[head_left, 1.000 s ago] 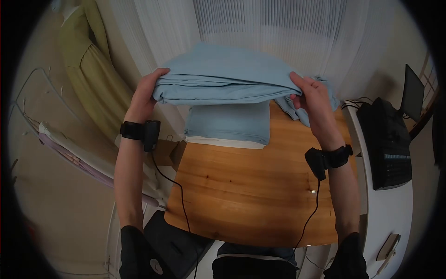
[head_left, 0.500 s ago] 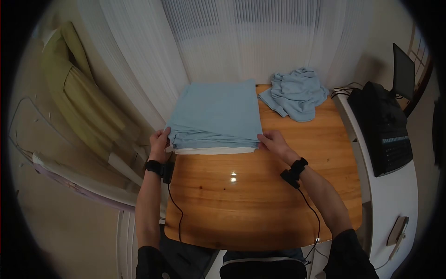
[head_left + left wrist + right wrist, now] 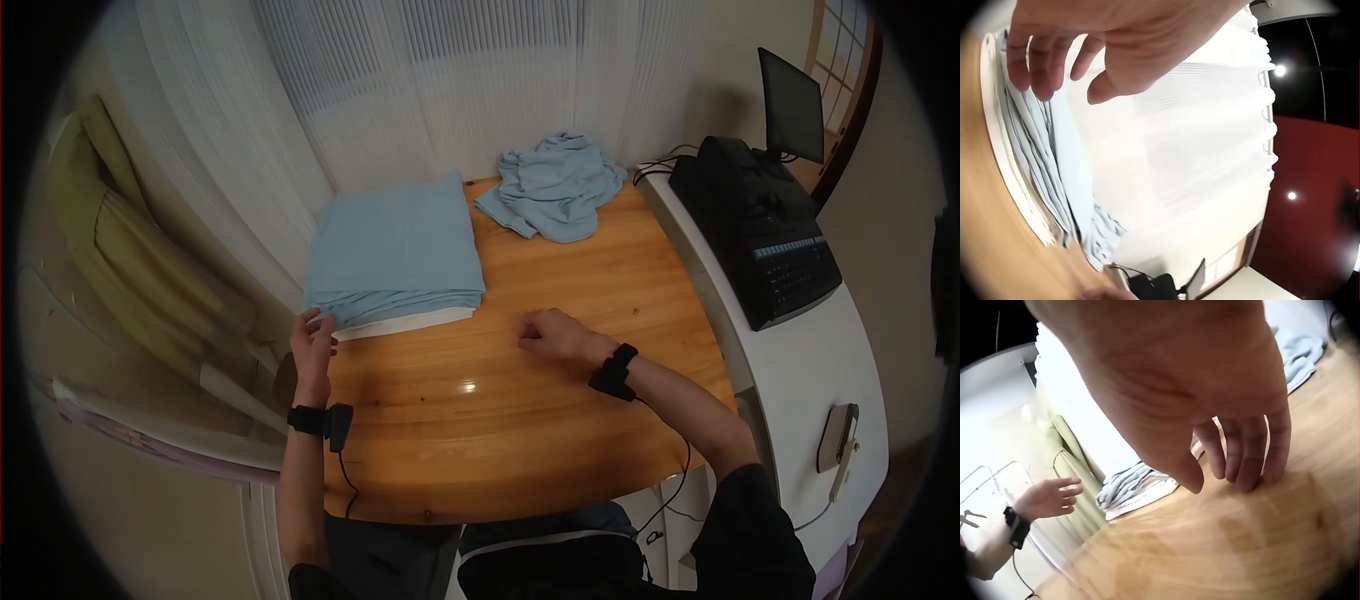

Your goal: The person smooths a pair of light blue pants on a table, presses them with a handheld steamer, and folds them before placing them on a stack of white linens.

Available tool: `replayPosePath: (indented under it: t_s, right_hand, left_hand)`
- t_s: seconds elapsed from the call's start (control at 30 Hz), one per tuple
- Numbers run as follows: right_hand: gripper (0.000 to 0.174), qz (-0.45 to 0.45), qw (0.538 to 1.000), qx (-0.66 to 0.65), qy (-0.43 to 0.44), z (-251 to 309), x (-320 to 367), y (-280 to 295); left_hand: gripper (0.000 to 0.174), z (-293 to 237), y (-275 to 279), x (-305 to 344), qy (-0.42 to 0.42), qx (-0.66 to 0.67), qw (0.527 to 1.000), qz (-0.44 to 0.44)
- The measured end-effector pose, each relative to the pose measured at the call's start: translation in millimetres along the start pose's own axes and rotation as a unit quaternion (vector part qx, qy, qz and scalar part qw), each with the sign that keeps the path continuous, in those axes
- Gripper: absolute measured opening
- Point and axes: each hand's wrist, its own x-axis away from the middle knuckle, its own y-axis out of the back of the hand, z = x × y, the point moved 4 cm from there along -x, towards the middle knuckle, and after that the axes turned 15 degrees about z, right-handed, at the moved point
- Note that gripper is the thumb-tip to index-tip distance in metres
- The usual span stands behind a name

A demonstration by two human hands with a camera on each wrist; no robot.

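Note:
A stack of folded light blue cloth (image 3: 395, 240) with a white layer (image 3: 420, 324) at its bottom lies at the back left of the wooden table (image 3: 560, 420). My left hand (image 3: 313, 352) is at the stack's front left corner, fingers loosely bent and holding nothing; in the left wrist view the hand (image 3: 1110, 44) shows apart from the folds. Right of the stack's front edge, my right hand (image 3: 560, 336) is over the table with nothing in it. The right wrist view shows its fingers (image 3: 1250, 450) hanging down relaxed, close to the wood.
A crumpled light blue cloth (image 3: 560, 187) lies at the table's back edge, before white curtains (image 3: 480, 90). On the right, a white desk (image 3: 800, 400) holds a black keyboard device (image 3: 765, 240) and a monitor (image 3: 792, 105). An olive garment (image 3: 130, 250) hangs on the left.
The blue cloth that both hands held up was lowered onto the stack. Both hands have let go, and the right one has moved off toward the near side. The head view has turned right.

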Motion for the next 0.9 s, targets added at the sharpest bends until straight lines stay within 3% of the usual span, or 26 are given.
replayPosePath:
  t_s: [0.07, 0.13, 0.17, 0.23, 0.33, 0.47, 0.53, 0.6, 0.73, 0.83, 0.9]
  right_hand:
    - [0.032, -0.005, 0.998, 0.055, -0.036, -22.2, 10.4, 23.8]
    - [0.049, -0.069, 0.984, 0.144, -0.078, -46.2, 9.1, 54.7]
    - [0.049, -0.080, 0.983, 0.144, -0.078, -47.4, 4.5, 68.3]
    - [0.066, -0.136, 0.957, 0.182, -0.181, -51.5, -7.1, 102.7]
    - [0.075, -0.253, 0.938, 0.185, -0.146, -75.0, -55.6, 128.1]
    - [0.058, -0.294, 0.930, 0.149, -0.164, -88.0, -102.1, 133.7]
    - [0.041, -0.303, 0.926, 0.177, -0.142, -95.2, -110.5, 127.6]
    - [0.036, -0.258, 0.938, 0.201, -0.115, -100.0, -93.5, 110.8]
    - [0.026, -0.159, 0.958, 0.235, -0.038, -62.4, 24.0, 56.7]
    - [0.035, -0.108, 0.970, 0.213, -0.045, -40.7, 134.4, 2.8]
    - [0.041, -0.078, 0.973, 0.210, -0.063, -29.2, 197.8, -25.3]
  left_hand:
    - [0.042, -36.7, -35.4, 47.2, -0.014, 0.013, 0.993, 0.115]
    - [0.039, -43.8, -67.5, 77.0, 0.012, 0.036, 0.971, 0.238]
    - [0.039, -51.7, -85.7, 94.0, 0.011, 0.043, 0.956, 0.289]
    - [0.039, -58.6, -123.5, 124.1, 0.030, 0.062, 0.925, 0.373]
    - [0.043, -53.6, -167.7, 153.4, 0.056, 0.065, 0.875, 0.476]
    - [0.044, -36.2, -195.5, 152.6, 0.021, 0.040, 0.864, 0.502]
    - [0.043, -26.2, -203.0, 152.5, 0.021, 0.058, 0.868, 0.493]
    - [0.042, -17.1, -204.8, 164.3, 0.035, 0.078, 0.868, 0.489]
    - [0.037, -44.5, -200.6, 181.4, 0.062, 0.119, 0.884, 0.448]
    - [0.033, -54.5, -201.1, 199.8, 0.098, 0.135, 0.886, 0.434]
    - [0.036, -57.6, -206.3, 204.7, 0.011, 0.038, 0.894, 0.446]
